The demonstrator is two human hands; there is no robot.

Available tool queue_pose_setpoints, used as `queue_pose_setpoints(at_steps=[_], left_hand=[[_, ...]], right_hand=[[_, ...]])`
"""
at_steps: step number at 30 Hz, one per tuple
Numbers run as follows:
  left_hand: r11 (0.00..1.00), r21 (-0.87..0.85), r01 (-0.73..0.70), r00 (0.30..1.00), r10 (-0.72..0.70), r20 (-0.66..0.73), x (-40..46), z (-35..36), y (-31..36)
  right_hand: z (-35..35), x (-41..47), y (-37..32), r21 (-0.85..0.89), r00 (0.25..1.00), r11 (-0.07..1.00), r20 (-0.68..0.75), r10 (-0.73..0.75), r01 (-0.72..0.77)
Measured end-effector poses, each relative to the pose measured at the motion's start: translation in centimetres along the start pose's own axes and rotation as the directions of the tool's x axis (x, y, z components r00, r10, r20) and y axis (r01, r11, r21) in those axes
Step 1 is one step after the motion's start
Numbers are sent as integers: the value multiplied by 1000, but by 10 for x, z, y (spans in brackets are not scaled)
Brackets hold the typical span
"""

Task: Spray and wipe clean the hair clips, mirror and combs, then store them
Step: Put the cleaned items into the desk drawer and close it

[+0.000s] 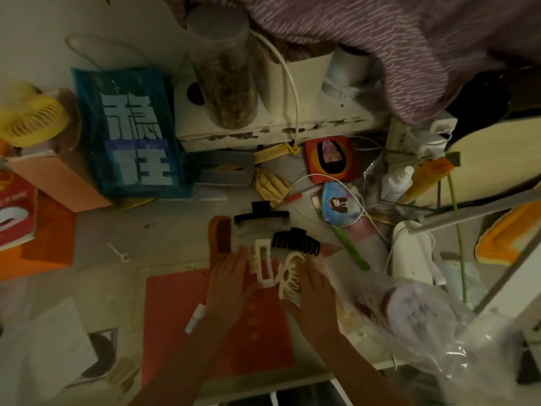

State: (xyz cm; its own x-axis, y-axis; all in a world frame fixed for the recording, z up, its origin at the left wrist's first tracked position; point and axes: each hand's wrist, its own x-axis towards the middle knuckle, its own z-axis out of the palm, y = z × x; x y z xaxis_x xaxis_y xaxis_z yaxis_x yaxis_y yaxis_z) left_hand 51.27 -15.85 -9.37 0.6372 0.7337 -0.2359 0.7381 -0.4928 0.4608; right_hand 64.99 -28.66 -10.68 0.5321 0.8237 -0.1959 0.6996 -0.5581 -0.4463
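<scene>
Cream hair clips (pixel 273 269) between seemingly flat left hand (pixel 227 281) and right hand (pixel 314 284).

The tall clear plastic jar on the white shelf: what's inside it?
The tall clear plastic jar holds brownish, dried-looking bits filling its lower part. The picture is too dim to tell what they are. It stands on the chipped white shelf.

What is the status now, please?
Both hands flat, left hand and right hand flanking the cream clips. Black clips and brown comb wait beyond. Clutter all around.
</scene>
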Motion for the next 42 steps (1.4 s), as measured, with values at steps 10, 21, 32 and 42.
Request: queue_pose_setpoints(at_steps=[10, 21, 32, 42], left_hand=[[892, -391, 227, 969, -246, 2, 18, 10, 4], [671, -586, 455, 852, -519, 68, 31, 7, 12], [469, -746, 473, 762, -643, 79, 17, -19, 15], [263, -891, 370, 769, -624, 135, -7, -41, 18]], right_hand=[[10, 12, -16, 133, 962, 953, 26, 271, -273], [16, 23, -15, 237, 944, 917, -1, 330, -320], [-1, 27, -20, 597, 933, 733, 81, 350, -326], [-42, 27, -43, 904, 958, 342, 192, 212, -257]])
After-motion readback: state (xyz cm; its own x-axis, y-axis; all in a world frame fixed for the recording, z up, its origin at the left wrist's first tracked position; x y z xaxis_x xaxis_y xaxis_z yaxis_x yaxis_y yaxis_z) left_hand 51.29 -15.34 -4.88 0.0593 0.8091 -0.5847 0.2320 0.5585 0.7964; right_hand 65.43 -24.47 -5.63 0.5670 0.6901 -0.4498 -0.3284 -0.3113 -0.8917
